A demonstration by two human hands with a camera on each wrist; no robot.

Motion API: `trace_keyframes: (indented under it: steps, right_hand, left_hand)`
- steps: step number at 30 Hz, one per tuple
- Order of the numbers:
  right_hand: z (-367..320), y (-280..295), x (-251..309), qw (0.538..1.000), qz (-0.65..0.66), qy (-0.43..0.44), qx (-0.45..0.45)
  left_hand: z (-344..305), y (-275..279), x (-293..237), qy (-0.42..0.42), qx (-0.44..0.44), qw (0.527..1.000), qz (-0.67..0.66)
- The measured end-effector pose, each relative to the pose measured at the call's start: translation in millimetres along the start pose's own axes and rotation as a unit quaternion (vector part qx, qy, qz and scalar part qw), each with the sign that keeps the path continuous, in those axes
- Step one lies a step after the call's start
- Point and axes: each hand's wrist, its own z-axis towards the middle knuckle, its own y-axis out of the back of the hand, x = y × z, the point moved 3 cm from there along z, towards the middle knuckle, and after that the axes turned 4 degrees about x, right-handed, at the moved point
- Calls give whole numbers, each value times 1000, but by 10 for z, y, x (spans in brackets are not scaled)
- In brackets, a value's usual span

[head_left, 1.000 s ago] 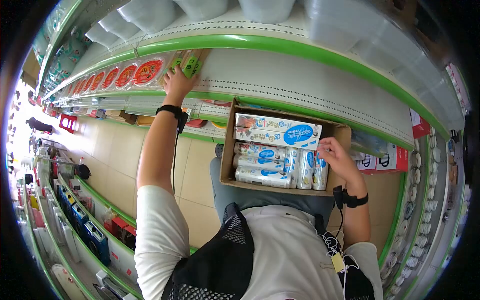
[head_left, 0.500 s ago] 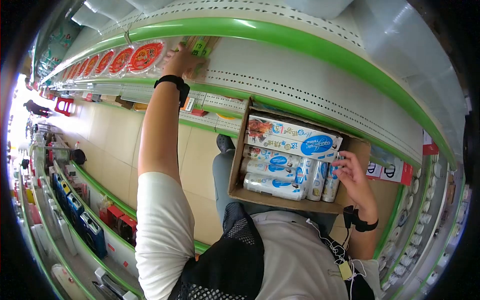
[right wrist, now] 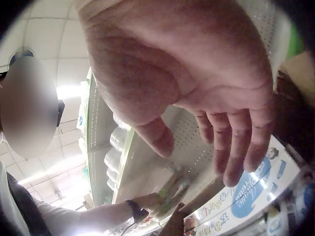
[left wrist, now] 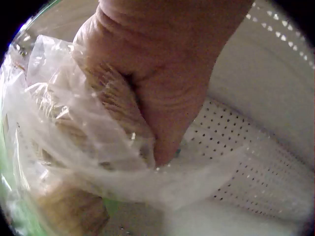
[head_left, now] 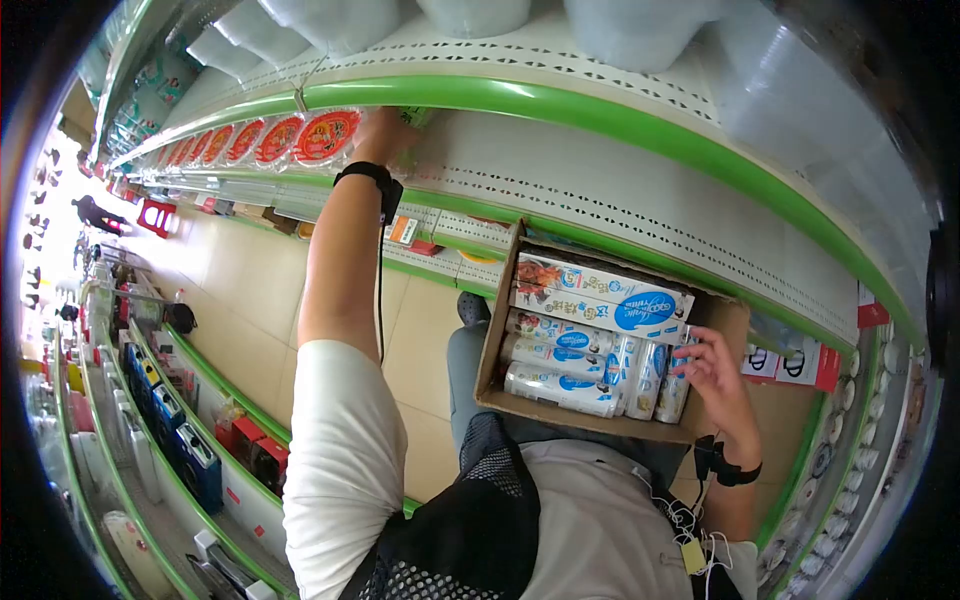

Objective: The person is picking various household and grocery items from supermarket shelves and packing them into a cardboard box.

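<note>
In the head view, my left hand [head_left: 378,137] reaches in on the shelf, over clear packs of thin bamboo sticks [head_left: 414,117] with green labels. The left wrist view shows its thumb gripping the crinkled clear wrap of a stick pack [left wrist: 64,110]; the other fingers are hidden. Relaxed and holding nothing, my right hand [head_left: 725,390] hovers at the right side of an open cardboard box [head_left: 590,424]. Inside that carton lie long printed boxes [head_left: 600,300] with blue ovals, plus several wrapped rolls [head_left: 560,390], some lengthwise and some crosswise.
Round clear packs with red labels [head_left: 328,136] line the shelf left of the sticks. A green shelf edge [head_left: 480,93] runs above my left hand, with white tubs [head_left: 475,15] over it. Shelving with boxed goods [head_left: 200,465] stands across the tiled aisle [head_left: 420,350].
My left hand has gone deeper onto the shelf, over the stick packs. My right hand has drawn back from the rolls, its fingers loosening. The head view has shifted.
</note>
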Motion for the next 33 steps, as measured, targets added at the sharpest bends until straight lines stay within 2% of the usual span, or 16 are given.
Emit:
trace_keyframes:
  steps: [1,2,3,4,5,6,8,11,12,15,21,23,25,27,31,33]
  right_hand:
    - [-24,6,31,1000,4,2,-2]
    - [-47,9,69,1000,3,6,-2]
    - [-75,12,86,1000,2,10,-3]
    - [-99,24,64,1000,11,27,-1]
    - [-125,12,87,1000,15,27,-4]
    - [-151,-22,129,999,25,21,0]
    - [-189,-51,128,999,36,29,11]
    - [-241,-92,131,997,61,25,29]
    - [-259,-105,116,998,53,20,33]
    - [-272,-144,87,997,51,30,47]
    - [-71,-216,-70,997,55,15,60]
    - [154,-434,-243,978,178,-77,73]
    - [358,-681,-313,956,252,-124,90]
    - [641,-877,-449,902,365,-110,204]
    - [692,-1015,-330,901,393,-49,175]
    - [597,-944,-253,942,320,-40,88]
  left_hand:
    - [89,-102,140,-62,-42,995,-67]
    - [483,-481,396,-166,-102,981,-23]
    - [446,-428,341,-170,-99,980,-20]
    - [407,-363,248,-132,14,981,-140]
    - [359,-306,128,-89,128,954,-255]
    - [75,-49,-178,-93,131,954,-252]
    - [-781,485,-830,-51,190,883,-425]
    - [-987,398,-885,-71,220,893,-385]
    - [-1140,472,-997,-76,260,893,-361]
    - [-1673,703,-1315,-110,244,893,-361]
    - [-2722,929,-1977,-160,291,894,-302]
    - [-2964,875,-2128,-175,320,882,-300]
    - [-3153,774,-2267,-214,352,856,-311]
    - [-3292,647,-2322,-213,384,828,-349]
    - [-3463,548,-2371,-268,372,818,-348]
    - [-3500,535,-2351,-234,392,806,-376]
